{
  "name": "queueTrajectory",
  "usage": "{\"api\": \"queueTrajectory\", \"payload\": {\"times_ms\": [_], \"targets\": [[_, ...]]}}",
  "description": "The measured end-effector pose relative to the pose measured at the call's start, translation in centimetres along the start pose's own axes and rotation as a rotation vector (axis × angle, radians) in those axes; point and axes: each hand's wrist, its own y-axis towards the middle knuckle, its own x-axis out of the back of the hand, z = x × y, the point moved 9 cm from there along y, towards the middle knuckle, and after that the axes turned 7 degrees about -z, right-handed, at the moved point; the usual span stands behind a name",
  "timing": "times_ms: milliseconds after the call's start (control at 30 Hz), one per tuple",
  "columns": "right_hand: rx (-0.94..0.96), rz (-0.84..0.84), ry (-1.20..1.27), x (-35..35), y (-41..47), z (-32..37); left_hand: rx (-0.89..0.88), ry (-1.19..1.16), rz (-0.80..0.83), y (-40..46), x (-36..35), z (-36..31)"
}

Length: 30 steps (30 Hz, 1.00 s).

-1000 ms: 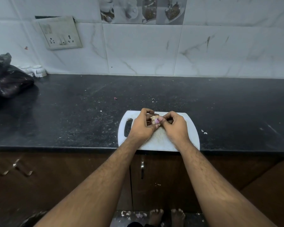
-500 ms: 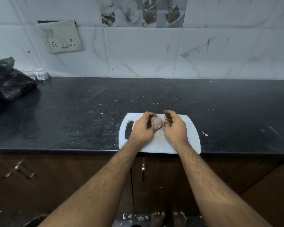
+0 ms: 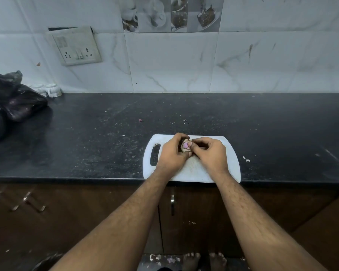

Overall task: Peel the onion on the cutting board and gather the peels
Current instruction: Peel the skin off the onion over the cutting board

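Now both hands — left hand [image 3: 171, 153], right hand [image 3: 210, 154] — grip the onion [image 3: 185, 146], hiding the cutting board's [image 3: 229, 165] middle

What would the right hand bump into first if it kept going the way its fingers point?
The right hand points left and slightly away, its fingertips already at the onion, so the onion comes first. Right behind it is the left hand gripping the onion. Depth is hard to judge here.
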Motion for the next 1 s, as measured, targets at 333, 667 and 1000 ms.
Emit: {"api": "queueTrajectory", "payload": {"times_ms": [333,667,1000], "targets": [[0.097,0.028,-0.139,-0.6,-0.6,1.4,-0.054,0.226,0.097,0.3,-0.5,-0.2],[0.119,0.021,-0.212,-0.6,-1.0,1.7,-0.038,0.181,0.106,0.5,-0.4,0.3],[0.06,0.027,-0.347,-1.0,-1.3,2.6,-0.035,0.146,0.127,0.0,-0.1,-0.4]]}}
